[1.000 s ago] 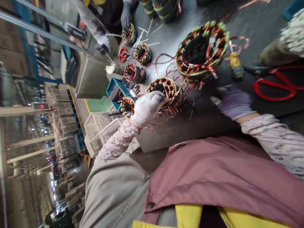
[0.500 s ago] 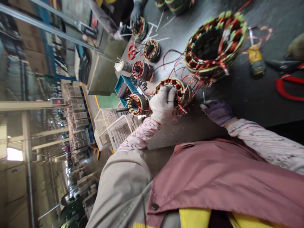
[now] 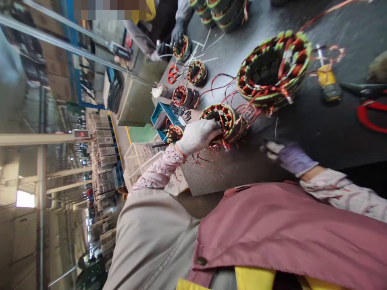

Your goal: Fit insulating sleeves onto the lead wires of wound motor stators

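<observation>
My left hand [image 3: 197, 136], in a white knit glove, is closed on the rim of a small wound stator [image 3: 223, 121] with copper coils, green slot liners and red leads, which lies on the dark bench [image 3: 317, 129]. My right hand [image 3: 287, 156], in a purple glove, rests on the bench near its front edge; its fingers are curled and I cannot make out anything in them. A much larger stator [image 3: 273, 66] stands just beyond, its red wires trailing toward the small one.
Yellow tape roll [image 3: 328, 82] and red-handled scissors [image 3: 370, 114] lie at right. More small stators [image 3: 185, 96], a blue tray [image 3: 161, 114] and red scissors [image 3: 173, 73] lie further along the bench. A co-worker's gloved hands [image 3: 177, 36] work at the far end. White crates [image 3: 142, 155] stand below the edge.
My right hand has drawn back toward the bench's front edge. My left hand stays on the small stator. The view has shifted slightly.
</observation>
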A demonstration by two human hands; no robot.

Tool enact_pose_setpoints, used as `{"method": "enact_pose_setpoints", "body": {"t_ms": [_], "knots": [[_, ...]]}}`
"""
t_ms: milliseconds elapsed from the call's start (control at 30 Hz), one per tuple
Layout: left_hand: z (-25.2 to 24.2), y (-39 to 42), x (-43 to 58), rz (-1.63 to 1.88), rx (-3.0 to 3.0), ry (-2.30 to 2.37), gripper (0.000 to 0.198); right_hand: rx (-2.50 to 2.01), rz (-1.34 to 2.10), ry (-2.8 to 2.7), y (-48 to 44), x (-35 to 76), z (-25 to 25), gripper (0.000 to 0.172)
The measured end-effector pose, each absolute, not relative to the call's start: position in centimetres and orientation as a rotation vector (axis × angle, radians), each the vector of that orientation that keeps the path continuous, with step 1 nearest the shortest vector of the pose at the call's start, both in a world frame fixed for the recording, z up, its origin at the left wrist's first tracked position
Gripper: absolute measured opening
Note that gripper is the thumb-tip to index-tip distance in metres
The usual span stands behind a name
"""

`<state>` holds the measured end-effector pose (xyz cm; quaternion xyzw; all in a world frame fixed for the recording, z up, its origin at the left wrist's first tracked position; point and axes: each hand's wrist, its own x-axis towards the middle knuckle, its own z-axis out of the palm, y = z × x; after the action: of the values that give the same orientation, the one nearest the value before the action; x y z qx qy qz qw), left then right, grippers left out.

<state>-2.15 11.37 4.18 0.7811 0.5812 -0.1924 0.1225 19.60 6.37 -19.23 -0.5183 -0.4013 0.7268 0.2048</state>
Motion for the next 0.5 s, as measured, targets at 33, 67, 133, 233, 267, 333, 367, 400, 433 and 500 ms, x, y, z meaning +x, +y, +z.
{"method": "enact_pose_setpoints", "body": {"t_ms": [33, 67, 133, 233, 267, 333, 367, 400, 433, 500], "knots": [[4.1, 11.6, -2.1, -0.628, 2.296, 1.674, 0.034, -1.42, 2.113, -1.052, 5.9, 18.6, -18.8, 0.021], [4.0, 11.8, -1.9, -0.68, 2.306, 1.677, 0.036, -1.399, 2.189, -0.992, 5.6, 17.6, -18.4, 0.021], [3.4, 12.2, -1.6, -0.756, 2.312, 1.712, 0.039, -1.36, 2.307, -0.901, 5.7, 15.8, -17.8, 0.024], [2.8, 12.6, -1.4, -0.832, 2.305, 1.738, 0.044, -1.324, 2.414, -0.861, 6.6, 13.7, -17.2, 0.032], [2.7, 12.6, -1.4, -0.85, 2.297, 1.743, 0.045, -1.333, 2.422, -0.868, 6.8, 13.2, -17.0, 0.035], [2.7, 12.3, -1.2, -0.893, 2.274, 1.755, 0.047, -1.376, 2.395, -0.899, 6.9, 12.6, -16.7, 0.037], [2.9, 12.1, -0.9, -0.921, 2.259, 1.761, 0.048, -1.399, 2.37, -0.918, 6.7, 12.6, -16.4, 0.036], [3.1, 11.8, -0.6, -0.947, 2.244, 1.761, 0.048, -1.415, 2.349, -0.936, 6.4, 12.6, -16.2, 0.036], [3.4, 11.4, -0.1, -0.974, 2.225, 1.756, 0.048, -1.423, 2.336, -0.952, 6.0, 12.8, -16.0, 0.036], [4.0, 10.4, 1.1, -1.024, 2.166, 1.732, 0.046, -1.423, 2.343, -0.978, 4.9, 13.7, -15.7, 0.039]]}}
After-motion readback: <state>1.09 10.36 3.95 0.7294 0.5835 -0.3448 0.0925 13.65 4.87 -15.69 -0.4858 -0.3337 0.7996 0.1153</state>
